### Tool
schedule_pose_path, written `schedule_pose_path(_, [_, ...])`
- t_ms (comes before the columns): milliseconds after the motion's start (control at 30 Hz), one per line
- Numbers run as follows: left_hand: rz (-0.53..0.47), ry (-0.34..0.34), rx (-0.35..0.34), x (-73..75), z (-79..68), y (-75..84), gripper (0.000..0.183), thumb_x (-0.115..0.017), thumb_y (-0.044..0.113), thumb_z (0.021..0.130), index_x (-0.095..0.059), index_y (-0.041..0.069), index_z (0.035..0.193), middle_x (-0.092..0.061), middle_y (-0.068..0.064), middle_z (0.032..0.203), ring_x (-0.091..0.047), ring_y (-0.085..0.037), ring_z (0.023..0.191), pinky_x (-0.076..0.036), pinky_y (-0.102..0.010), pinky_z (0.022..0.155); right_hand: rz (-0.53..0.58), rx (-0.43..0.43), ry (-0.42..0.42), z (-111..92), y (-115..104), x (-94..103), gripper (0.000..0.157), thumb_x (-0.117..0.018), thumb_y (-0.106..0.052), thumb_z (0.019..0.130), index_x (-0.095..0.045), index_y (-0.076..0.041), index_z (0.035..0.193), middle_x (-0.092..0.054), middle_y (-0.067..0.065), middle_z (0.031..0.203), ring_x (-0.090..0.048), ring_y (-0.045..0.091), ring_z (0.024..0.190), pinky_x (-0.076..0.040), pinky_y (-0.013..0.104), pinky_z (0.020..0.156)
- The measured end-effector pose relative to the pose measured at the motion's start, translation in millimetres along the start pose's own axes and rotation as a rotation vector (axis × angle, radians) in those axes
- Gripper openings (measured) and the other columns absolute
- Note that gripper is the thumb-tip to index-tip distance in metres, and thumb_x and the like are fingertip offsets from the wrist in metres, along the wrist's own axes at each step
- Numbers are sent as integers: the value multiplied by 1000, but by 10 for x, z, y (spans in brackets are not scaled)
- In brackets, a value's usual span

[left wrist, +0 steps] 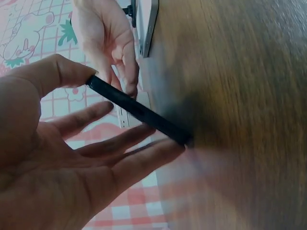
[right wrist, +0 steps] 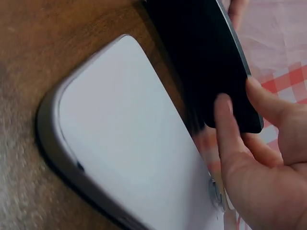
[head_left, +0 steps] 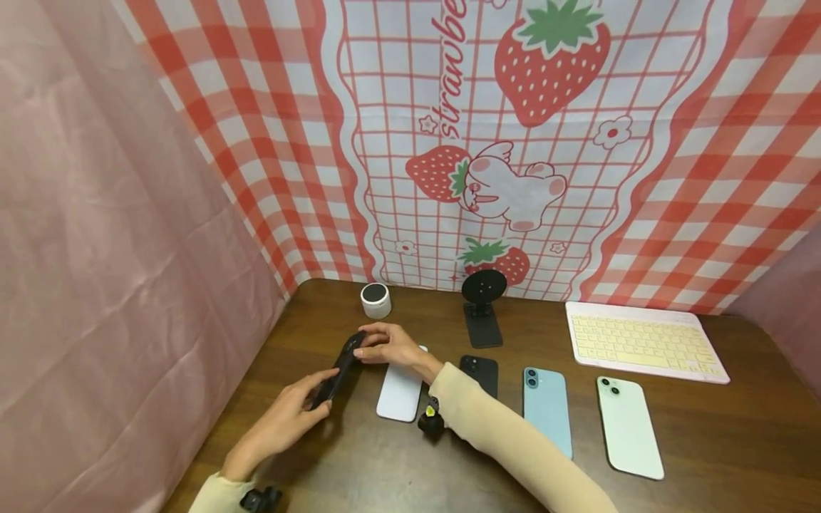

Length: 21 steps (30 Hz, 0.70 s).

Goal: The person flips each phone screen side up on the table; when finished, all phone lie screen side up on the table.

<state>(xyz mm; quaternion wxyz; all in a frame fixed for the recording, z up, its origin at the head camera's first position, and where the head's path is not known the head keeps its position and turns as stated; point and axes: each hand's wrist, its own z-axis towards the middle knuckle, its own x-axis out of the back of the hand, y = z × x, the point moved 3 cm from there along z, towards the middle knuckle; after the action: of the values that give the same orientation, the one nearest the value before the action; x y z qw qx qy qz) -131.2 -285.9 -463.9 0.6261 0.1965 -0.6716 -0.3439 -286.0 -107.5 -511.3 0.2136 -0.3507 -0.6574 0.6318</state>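
A black phone (head_left: 340,374) is held tilted on its long edge over the left side of the table. My left hand (head_left: 279,420) grips its near end, thumb on one edge and fingers on the other; in the left wrist view the phone (left wrist: 139,112) shows edge-on between thumb and fingertips. At the far end, my right hand (head_left: 391,345) holds the phone's corner between thumb and fingers, as the right wrist view shows with the phone's dark face (right wrist: 201,57). Below my right hand lies a white phone (head_left: 399,395), partly hidden by it.
Right of the white phone lie another black phone (head_left: 481,370), partly covered by my right sleeve, a blue phone (head_left: 548,406) and a pale green phone (head_left: 631,427). Behind stand a small white cylinder (head_left: 376,303) with a dark top, a black stand (head_left: 484,313) and a keyboard (head_left: 644,342).
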Motion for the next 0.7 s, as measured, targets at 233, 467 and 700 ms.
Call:
schedule_pose_path(233, [-103,-40,-53,24,-17,-18,51,-61,9,103,-48,9,152,-58,-28,143,-67,-45,122,-59,-47,96,-254,55,-22,-16,-41,-37,64,-77,-1,90,-50,8,147,-71,29,123,-73,20,105,-57,22,87])
schedule_pose_path(467, [-199,-38,-98,63,15,-45,49,-59,4,103,-48,2,151,-61,-31,133,-72,-41,108,-62,-35,85,-442,39,130,-39,-74,-37,56,-87,-12,83,-64,3,132,-75,23,115,-72,23,103,-52,19,82])
schedule_pose_path(700, [-217,40,-104,100,28,-79,47,-61,-5,99,-50,-7,145,-66,-31,120,-73,-29,94,-61,-31,76,-495,3,260,-37,-105,-40,55,-93,-16,75,-71,-2,123,-76,18,100,-66,10,81,-57,22,72])
